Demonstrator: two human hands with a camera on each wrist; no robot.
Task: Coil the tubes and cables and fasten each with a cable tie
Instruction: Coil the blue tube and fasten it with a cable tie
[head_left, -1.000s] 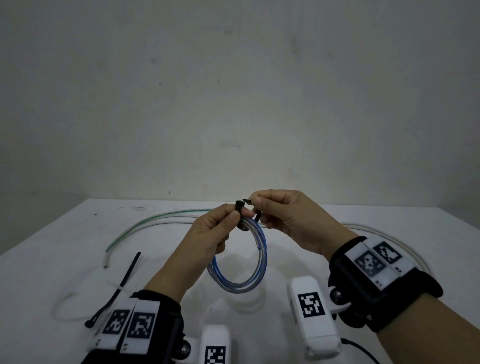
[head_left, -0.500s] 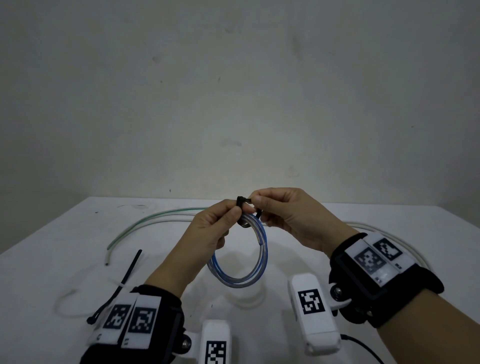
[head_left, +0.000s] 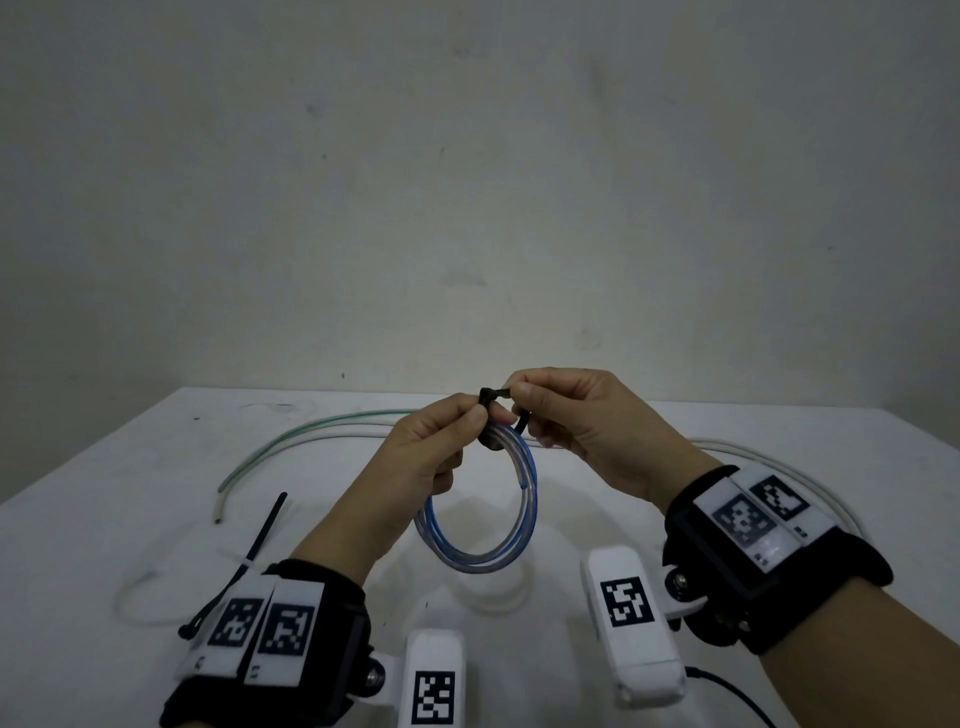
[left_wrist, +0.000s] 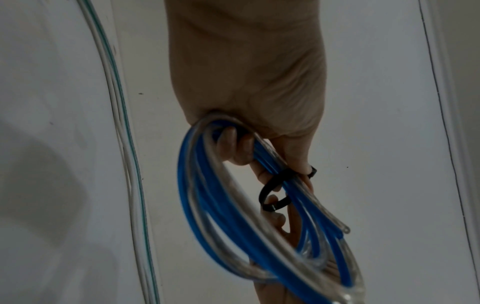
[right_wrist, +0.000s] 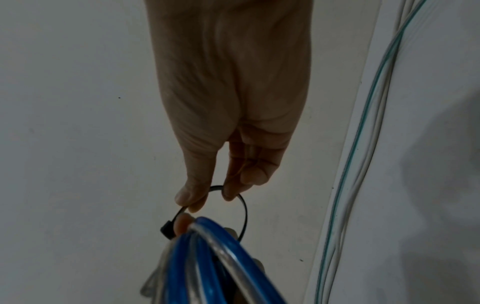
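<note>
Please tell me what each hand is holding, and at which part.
The left hand grips the coiled blue and clear tube at its top, where the black cable tie wraps it. The right hand pinches the tie's strap.

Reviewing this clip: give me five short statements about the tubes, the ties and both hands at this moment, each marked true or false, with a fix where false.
1. The left hand holds the coil of blue and clear tubes off the table. True.
2. The right hand pinches the black cable tie looped round the coil. True.
3. That tie is already pulled tight. False: it forms an open loop.
4. A spare black cable tie lies on the table by the left wrist. True.
5. The green-striped tube is already coiled. False: it lies stretched along the table.
</note>
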